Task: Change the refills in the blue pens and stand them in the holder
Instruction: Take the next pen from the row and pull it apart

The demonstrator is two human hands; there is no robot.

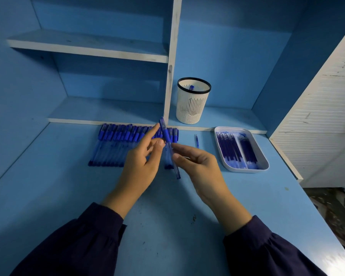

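- The right grip [199, 166], a bare hand, is clamped on one pen [168, 148]: thumb and forefinger pinch its clear barrel about halfway along
- That pen is held above the table [58, 196], nearly upright in the view, with its blue capped end at 12 o'clock from the pinch and its other blue end sticking out below at 5 o'clock
- The left grip [141, 158] is apart, its fingers fairly straight; the thumb tip touches the pen just under the cap, at 11 o'clock from the right pinch, and the forefinger reaches up beside the cap; whether it touches the cap I cannot tell
- A row of pens [116, 146] lies side by side on the table behind the hands, at 10 o'clock from the held pen, caps at the far end; the left hand hides part of the row
- The holder [193, 102] stands on the low shelf [227, 118] at 1 o'clock, well apart from the hands, with one blue pen top [191, 87] showing inside
- A white tray [265, 162] of refills [235, 150] sits at 3 o'clock
- A small blue piece [196, 139] lies between the row and the tray
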